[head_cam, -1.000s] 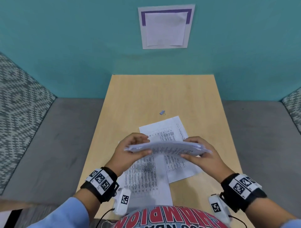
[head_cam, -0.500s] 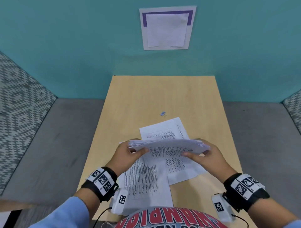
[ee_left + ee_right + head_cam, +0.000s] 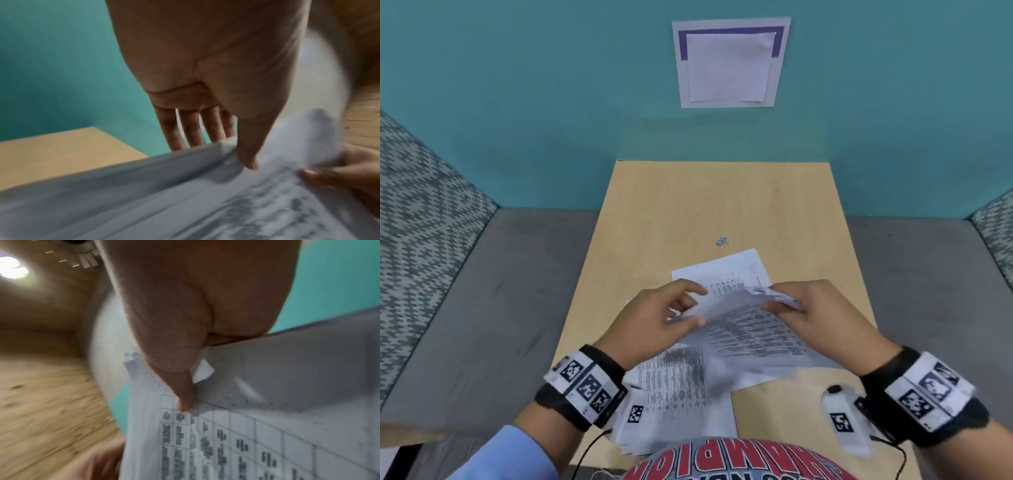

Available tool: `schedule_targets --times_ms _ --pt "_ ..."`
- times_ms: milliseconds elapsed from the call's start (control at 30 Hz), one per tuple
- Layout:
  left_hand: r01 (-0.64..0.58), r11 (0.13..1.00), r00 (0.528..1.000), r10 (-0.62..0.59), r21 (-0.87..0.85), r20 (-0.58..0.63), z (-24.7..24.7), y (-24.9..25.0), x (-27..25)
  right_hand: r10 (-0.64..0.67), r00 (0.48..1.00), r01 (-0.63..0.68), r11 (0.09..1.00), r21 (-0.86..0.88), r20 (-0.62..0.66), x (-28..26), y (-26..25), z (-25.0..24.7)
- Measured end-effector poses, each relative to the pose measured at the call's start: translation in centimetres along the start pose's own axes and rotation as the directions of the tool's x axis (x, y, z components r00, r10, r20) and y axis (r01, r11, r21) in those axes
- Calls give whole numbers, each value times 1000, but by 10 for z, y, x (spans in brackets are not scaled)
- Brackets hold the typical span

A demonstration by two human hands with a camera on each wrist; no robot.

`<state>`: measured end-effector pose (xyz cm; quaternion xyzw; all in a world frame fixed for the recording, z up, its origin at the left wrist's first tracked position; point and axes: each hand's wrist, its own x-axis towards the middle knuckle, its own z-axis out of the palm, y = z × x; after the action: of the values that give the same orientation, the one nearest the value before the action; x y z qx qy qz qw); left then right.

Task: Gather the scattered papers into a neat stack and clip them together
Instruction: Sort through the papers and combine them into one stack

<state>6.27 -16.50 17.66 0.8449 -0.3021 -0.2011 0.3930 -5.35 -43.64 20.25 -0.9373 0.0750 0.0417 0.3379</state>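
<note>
Above the near half of the light wooden desk (image 3: 654,205), the left hand (image 3: 654,318) and right hand (image 3: 822,315) pinched a sagging bundle of printed white sheets (image 3: 743,325); loose sheets could slip onto the printed papers lying flat on the desk (image 3: 678,387), while the small metal binder clip (image 3: 721,241) lay farther off

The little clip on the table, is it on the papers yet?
Not yet. The clip lies alone on the bare table, beyond the sheets; the held papers show no clip.

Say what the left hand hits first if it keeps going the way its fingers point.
Likely the held papers: the left hand points right, toward the right hand, and already grips their near edge. Beyond the sheets, the right hand's fingers come next. Depth is blurred.
</note>
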Motion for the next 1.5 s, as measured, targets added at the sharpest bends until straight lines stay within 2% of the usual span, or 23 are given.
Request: schedule_targets --times_ms 100,167,233,300,367,467,533,633,767,900,1000,1100,1200,1267,1333,1400,1500 --pt "152 988 988 -152 12 34 -25 -42 -18 140 990 -125 926 357 -16 -13 25 -19" --pt "202 974 979 -197 -102 53 -35 -60 -31 245 969 -193 820 538 -26 -20 38 -26" --pt "211 931 977 -210 -298 37 -37 -65 -39 254 965 -149 731 665 -63 -24 48 -28" --pt "169 890 978 -204 -424 -40 -32 -63 -39 205 974 -63 642 764 -92 -25 53 -26" --pt "152 891 970 -217 -428 -108 -19 -61 -33 168 982 -39 612 790 -82 -25 60 -19" --pt "248 874 934 -330 -418 -137 13 -81 -25 199 979 -103 653 751 -38 -22 75 14" --pt "363 834 906 -420 -415 -54 33 -101 -27 283 959 -197 667 719 1 -22 90 49" --pt "442 821 884 -468 -361 17 48 -118 -31 324 944 -290 727 622 61 -22 112 89" --pt "414 786 863 -499 -459 -76 41 -119 -27 405 913 -347 718 603 44 -15 120 101" --pt "317 809 879 -446 -495 -166 27 -107 -26 372 925 -241 734 634 -79 -18 113 91" --pt "277 876 917 -364 -395 -165 24 -108 -29 268 962 -184 783 594 -55 -21 115 93" --pt "239 925 923 -311 -295 -228 26 -109 -32 254 967 -195 799 569 -26 -20 122 102" --pt "144 990 949 -137 6 -284 22 -98 -31 236 971 -183 810 558 -24 -15 116 102" --pt "35 951 981 26 307 -192 21 -87 -24 224 975 -175 799 576 -14 -11 111 101" --pt "-67 850 994 101 522 -37 26 -73 -13 227 974 -196 791 579 20 -8 108 100" --pt "-94 786 995 64 611 70 37 -59 -2 188 982 -174 829 532 27 -8 102 99" --pt "-89 748 992 8 657 126 58 -42 10 65 998 -63 903 426 10 -7 87 97"
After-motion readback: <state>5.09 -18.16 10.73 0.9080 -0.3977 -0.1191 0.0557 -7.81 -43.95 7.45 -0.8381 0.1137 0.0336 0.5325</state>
